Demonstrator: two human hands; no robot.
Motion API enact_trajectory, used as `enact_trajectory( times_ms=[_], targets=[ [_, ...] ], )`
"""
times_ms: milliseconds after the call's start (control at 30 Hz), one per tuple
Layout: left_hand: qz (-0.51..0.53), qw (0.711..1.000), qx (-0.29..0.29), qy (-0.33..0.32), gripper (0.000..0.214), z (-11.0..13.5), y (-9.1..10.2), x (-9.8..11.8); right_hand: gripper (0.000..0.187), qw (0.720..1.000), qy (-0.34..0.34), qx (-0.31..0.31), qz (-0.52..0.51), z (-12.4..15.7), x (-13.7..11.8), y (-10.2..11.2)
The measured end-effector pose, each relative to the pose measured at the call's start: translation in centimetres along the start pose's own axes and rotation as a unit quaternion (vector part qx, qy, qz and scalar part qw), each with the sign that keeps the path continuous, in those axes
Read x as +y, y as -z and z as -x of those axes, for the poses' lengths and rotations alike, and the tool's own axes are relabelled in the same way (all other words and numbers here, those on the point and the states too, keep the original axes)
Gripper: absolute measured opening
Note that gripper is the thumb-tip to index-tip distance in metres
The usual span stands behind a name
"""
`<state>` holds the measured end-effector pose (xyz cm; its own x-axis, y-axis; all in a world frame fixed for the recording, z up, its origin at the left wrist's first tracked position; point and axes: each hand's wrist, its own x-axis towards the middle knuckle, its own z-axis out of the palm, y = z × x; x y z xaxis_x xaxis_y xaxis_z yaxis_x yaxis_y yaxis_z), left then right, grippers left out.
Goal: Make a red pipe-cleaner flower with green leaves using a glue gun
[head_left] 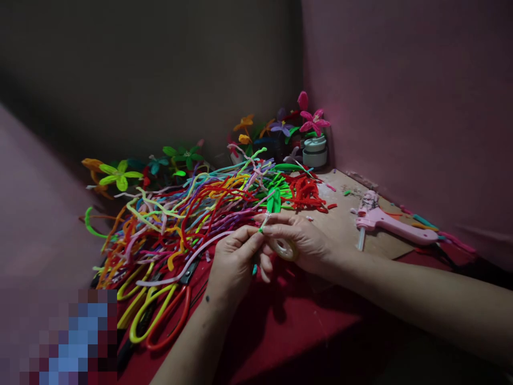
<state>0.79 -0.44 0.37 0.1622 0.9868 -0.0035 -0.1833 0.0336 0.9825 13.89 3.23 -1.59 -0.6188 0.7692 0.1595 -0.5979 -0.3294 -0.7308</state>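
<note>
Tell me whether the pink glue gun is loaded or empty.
Loaded, it seems: a pale glue stick juts from the body of the pink glue gun. How much is inside is hidden.

We look out from one camera worn on the person's head. It faces forward and tips down, so we see the left arm (196, 331) reach in from the bottom and the right arm (420, 294) from the right side. The left hand (236, 256) and right hand (306, 238) are near us, close to the middle of our view. Past them, we look across a big heap of fuzzy sticks (204, 200). The pink flower (315, 123) is farther off, near the corner. Our view is wide, taking in the dark wall (160, 64) and the right wall (409, 80).
</note>
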Motion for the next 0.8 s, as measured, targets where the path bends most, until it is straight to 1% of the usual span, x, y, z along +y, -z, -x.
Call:
enact_trajectory(
  times_ms=[67, 167, 233, 300, 367, 433, 500, 533, 567, 600, 700, 800],
  targets=[
    [0.042, 0.998, -0.023, 0.029, 0.015, 0.02, 0.05, 0.03, 0.021, 1.0, -0.019, 0.022, -0.006, 0.01, -0.19, 0.16],
    [0.081, 0.991, -0.069, 0.075, 0.016, 0.01, 0.35, 0.11, 0.017, 0.998, -0.047, 0.038, -0.009, -0.05, -0.35, 0.29],
    [0.075, 0.989, -0.09, 0.094, 0.02, -0.01, 0.61, 0.14, 0.015, 0.998, -0.049, 0.042, -0.003, -0.1, -0.37, 0.31],
    [0.035, 0.99, -0.097, 0.097, 0.026, 0.01, 0.73, 0.14, 0.014, 0.998, -0.038, 0.044, 0.01, -0.14, -0.35, 0.29],
    [-0.032, 0.995, -0.062, 0.068, 0.024, 0.08, 0.58, 0.04, 0.012, 0.998, -0.019, 0.056, 0.022, -0.2, -0.25, 0.27],
    [-0.118, 0.993, 0.013, 0.005, 0.016, 0.19, 0.26, -0.17, 0.011, 0.996, 0.004, 0.081, 0.037, -0.29, -0.05, 0.29],
    [-0.199, 0.974, 0.087, -0.068, 0.01, 0.3, -0.04, -0.46, 0.01, 0.993, 0.026, 0.104, 0.049, -0.38, 0.23, 0.35],
    [-0.221, 0.965, 0.106, -0.088, 0.009, 0.34, -0.14, -0.57, 0.01, 0.993, 0.03, 0.101, 0.054, -0.42, 0.37, 0.37],
    [-0.225, 0.963, 0.113, -0.093, 0.011, 0.37, -0.18, -0.65, 0.01, 0.994, 0.028, 0.09, 0.053, -0.42, 0.47, 0.37],
    [-0.21, 0.968, 0.111, -0.086, 0.012, 0.39, -0.19, -0.66, 0.011, 0.996, 0.026, 0.077, 0.049, -0.41, 0.52, 0.33],
    [-0.113, 0.99, 0.077, -0.039, 0.015, 0.45, -0.05, -0.4, 0.012, 0.998, 0.02, 0.047, 0.044, -0.23, 0.41, 0.03],
    [-0.059, 0.997, 0.048, -0.017, 0.017, 0.48, 0.12, -0.06, 0.01, 0.997, 0.024, 0.046, 0.055, -0.03, 0.2, -0.33]
  ],
)
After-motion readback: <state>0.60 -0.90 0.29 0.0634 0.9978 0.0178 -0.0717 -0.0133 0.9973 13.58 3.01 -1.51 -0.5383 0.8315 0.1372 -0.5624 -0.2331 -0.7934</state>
